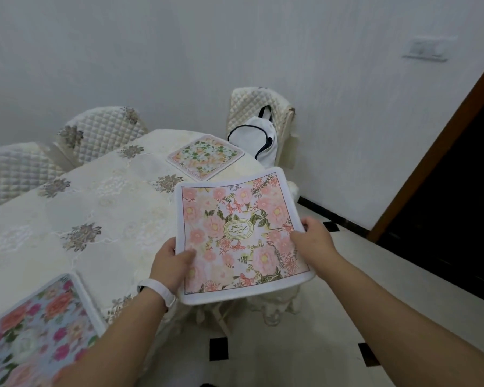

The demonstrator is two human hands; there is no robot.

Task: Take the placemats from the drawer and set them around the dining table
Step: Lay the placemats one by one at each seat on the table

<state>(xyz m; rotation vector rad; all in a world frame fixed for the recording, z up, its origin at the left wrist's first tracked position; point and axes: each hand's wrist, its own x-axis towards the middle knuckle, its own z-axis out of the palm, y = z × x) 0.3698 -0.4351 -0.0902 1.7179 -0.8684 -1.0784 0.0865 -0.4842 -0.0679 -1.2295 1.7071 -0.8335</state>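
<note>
Green placemat (206,157) and blue placemat (37,331) lie at edges of the desk (95,219); left grip (171,263) and right grip (313,241) clasp the unlaid pink placemat (241,233).

Soft even light; weak shadows; edges bowed, blurred; centre sharp

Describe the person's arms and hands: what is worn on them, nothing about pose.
The left forearm and right forearm are bare, no sleeves in view. A smooth white band with a dark part on one side circles the wrist of the left hand. The right hand and its wrist wear nothing that shows.
</note>
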